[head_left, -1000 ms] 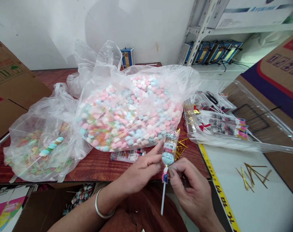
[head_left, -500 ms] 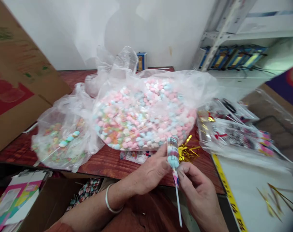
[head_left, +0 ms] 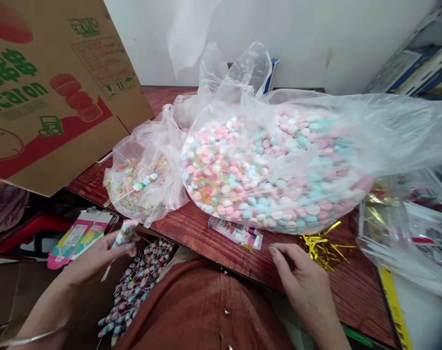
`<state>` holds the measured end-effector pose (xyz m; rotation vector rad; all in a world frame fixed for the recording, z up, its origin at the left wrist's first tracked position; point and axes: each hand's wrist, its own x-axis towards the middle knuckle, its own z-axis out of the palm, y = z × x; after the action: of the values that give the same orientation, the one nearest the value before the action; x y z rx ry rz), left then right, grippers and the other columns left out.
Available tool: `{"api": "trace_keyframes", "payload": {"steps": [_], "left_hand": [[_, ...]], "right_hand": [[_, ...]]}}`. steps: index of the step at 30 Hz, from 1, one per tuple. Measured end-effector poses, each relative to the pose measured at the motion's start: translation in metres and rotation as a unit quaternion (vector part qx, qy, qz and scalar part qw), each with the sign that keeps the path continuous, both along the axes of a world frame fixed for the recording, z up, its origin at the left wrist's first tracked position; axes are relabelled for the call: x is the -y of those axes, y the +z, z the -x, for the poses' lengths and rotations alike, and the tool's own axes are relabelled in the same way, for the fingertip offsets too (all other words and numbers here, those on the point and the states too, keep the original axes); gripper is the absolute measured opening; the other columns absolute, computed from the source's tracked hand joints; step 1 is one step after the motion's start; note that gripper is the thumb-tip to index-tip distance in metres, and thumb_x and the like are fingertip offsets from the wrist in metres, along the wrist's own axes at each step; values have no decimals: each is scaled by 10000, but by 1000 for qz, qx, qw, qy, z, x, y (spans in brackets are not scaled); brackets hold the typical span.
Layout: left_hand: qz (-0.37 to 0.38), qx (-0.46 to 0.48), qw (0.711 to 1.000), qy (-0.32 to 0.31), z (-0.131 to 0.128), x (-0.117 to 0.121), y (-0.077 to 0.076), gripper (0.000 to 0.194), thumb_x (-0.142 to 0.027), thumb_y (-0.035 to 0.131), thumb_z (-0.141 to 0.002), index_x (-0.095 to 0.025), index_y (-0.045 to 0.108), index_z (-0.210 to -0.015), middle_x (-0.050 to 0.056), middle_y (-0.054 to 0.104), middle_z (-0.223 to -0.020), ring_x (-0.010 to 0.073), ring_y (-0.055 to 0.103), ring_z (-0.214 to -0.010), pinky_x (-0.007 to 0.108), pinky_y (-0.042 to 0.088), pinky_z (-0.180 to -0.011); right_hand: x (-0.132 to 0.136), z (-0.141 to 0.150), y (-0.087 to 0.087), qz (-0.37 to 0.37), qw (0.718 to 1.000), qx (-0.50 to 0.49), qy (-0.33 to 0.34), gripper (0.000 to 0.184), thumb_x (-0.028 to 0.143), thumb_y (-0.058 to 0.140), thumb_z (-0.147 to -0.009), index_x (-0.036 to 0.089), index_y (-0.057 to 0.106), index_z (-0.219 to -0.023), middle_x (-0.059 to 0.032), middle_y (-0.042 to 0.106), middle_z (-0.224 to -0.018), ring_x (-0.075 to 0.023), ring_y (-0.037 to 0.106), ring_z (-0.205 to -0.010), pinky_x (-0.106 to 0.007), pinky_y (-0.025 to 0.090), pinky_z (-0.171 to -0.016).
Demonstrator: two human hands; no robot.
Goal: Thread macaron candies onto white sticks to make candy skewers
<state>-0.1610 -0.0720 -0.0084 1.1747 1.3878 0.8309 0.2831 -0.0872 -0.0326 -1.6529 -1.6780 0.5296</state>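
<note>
My left hand (head_left: 97, 260) grips a wrapped marshmallow lollipop (head_left: 124, 233) whose white stick points down. It is held over a cardboard box (head_left: 85, 311) that holds a pile of similar wrapped lollipops (head_left: 144, 277). My right hand (head_left: 304, 282) is at the table's front edge, fingers loosely bent, thumb apart from them, with nothing in it. Gold twist ties (head_left: 325, 250) lie just beyond it. A printed clear wrapper (head_left: 237, 233) lies flat to its left. Behind is a large clear bag of pastel marshmallow pieces (head_left: 264, 180).
A smaller bag of candy (head_left: 144, 189) stands at left, with an unwrapped candy stick (head_left: 145, 182) on top. A big carton (head_left: 60, 97) rises at far left. Folded printed boxes (head_left: 78, 236) are beside the lower box. Plastic packets (head_left: 417, 228) lie at right.
My left hand has carried the lollipop from the table front down left to over the box. My right hand has let go of it and stays near the table edge. The view has turned left.
</note>
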Motion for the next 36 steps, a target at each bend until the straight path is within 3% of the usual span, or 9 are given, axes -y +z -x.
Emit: {"api": "trace_keyframes", "payload": {"steps": [5, 10, 13, 16, 19, 23, 27, 30, 36], "left_hand": [[-98, 68, 990, -80, 32, 25, -57, 307, 53, 658, -648, -245, 658, -722, -131, 542, -492, 90, 414, -340, 162, 153, -340], [-23, -98, 993, -58, -69, -5, -14, 265, -54, 688, -781, -229, 709, -582, -87, 609, -508, 65, 490, -468, 115, 306, -478], [-7, -117, 972, -205, -137, -21, 10, 193, -221, 612, -904, -248, 800, -937, -9, 768, -935, 159, 661, -858, 171, 433, -802], [83, 18, 955, -284, -189, -25, 0, 188, -267, 674, -864, -222, 790, -1005, 44, 767, -984, 194, 665, -910, 235, 456, -837], [224, 268, 916, -198, -224, -25, -23, 323, -321, 756, -805, -198, 749, -1104, 94, 745, -1060, 198, 676, -934, 281, 487, -848], [212, 443, 871, 0, -248, -31, -29, 245, -375, 767, -816, -176, 756, -959, 77, 728, -1011, 169, 658, -929, 291, 508, -858], [187, 467, 862, 65, -254, -40, -16, 202, -295, 825, -764, -159, 752, -894, 43, 723, -910, 144, 654, -843, 278, 520, -826], [132, 463, 874, 64, -257, -39, -9, 206, -273, 826, -759, -154, 746, -908, 45, 722, -905, 161, 657, -884, 296, 513, -876], [43, 434, 895, 95, -258, -36, -12, 320, -297, 881, -667, -167, 730, -918, 41, 711, -939, 177, 646, -901, 316, 497, -896]], "right_hand": [[-15, 30, -31, -42, 990, 136, 12, 248, 297, 480, -999, 183, 692, -1058, -95, 708, -1038, -239, 623, -940, -349, 471, -836], [-30, 47, -50, -43, 966, 255, 3, 200, 148, 512, -960, 188, 680, -859, -100, 701, -962, -245, 564, -855, -354, 390, -734], [-27, 46, -46, -50, 962, 269, -3, 227, 130, 511, -962, 193, 645, -790, -84, 686, -865, -237, 542, -815, -351, 358, -708], [-18, 43, -30, -96, 963, 252, -3, 189, 143, 528, -971, 194, 651, -836, -67, 692, -858, -224, 554, -814, -350, 370, -718], [-7, 38, -11, -172, 960, 219, 5, 156, 102, 542, -957, 186, 673, -965, -81, 716, -932, -219, 593, -865, -354, 409, -752], [0, 35, 3, -219, 965, 143, 2, 253, 103, 591, -922, 228, 685, -1121, -91, 719, -1060, -237, 632, -1005, -386, 466, -887], [-5, 43, 2, -57, 986, -140, -75, 508, 311, 688, -901, 218, 542, -1379, -123, 668, -1256, -245, 644, -1113, -398, 513, -943], [-12, 51, 4, 75, 938, -335, -48, 332, 392, 636, -935, 188, 638, -1198, -96, 723, -1143, -224, 677, -1020, -375, 536, -908], [-5, 46, 14, 92, 971, -210, -70, 252, 477, 657, -887, 229, 698, -895, -26, 721, -879, -215, 635, -809, -343, 513, -790]]}}
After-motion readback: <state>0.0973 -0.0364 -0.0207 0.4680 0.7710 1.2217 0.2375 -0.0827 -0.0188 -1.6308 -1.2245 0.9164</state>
